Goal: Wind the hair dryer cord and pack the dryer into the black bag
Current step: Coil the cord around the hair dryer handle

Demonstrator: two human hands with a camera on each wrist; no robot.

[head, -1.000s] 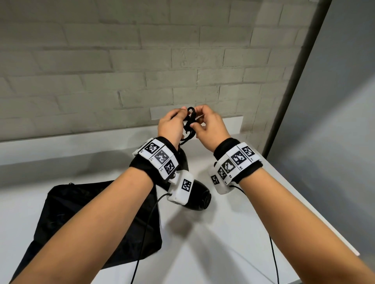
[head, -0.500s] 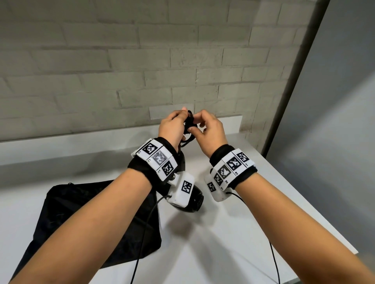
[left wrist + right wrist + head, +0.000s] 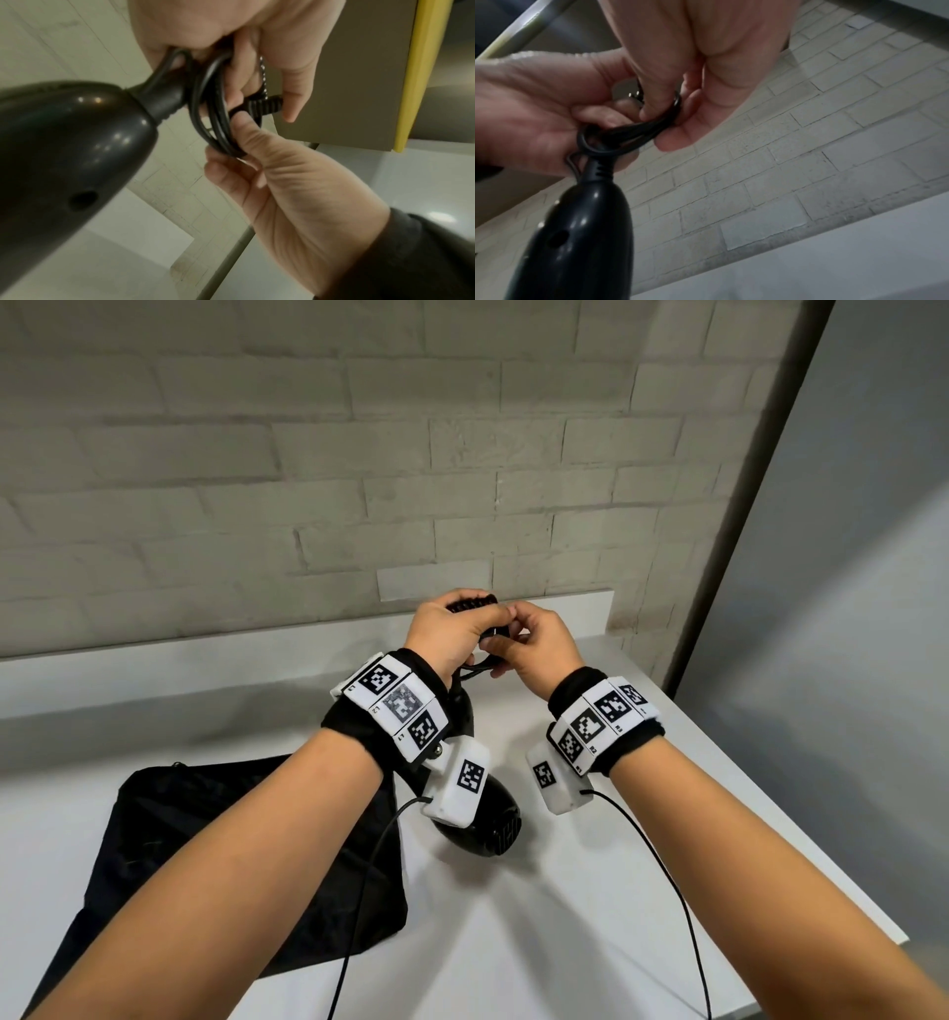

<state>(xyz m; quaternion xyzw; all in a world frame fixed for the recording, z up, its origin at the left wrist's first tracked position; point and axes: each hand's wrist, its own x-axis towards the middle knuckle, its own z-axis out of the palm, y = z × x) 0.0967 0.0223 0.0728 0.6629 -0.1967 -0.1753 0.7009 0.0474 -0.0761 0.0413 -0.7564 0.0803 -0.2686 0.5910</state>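
White table [image 3: 590, 891], hands pinching coiled cord [image 3: 216, 113], no legible writing

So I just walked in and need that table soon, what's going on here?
A person is bundling up the hair dryer's cord. Both hands are raised above the white table: the left hand grips the coiled loops, and the right hand pinches them near the plug. The hair dryer hangs below the hands. The black bag lies flat on the table, with the dryer not yet in it.
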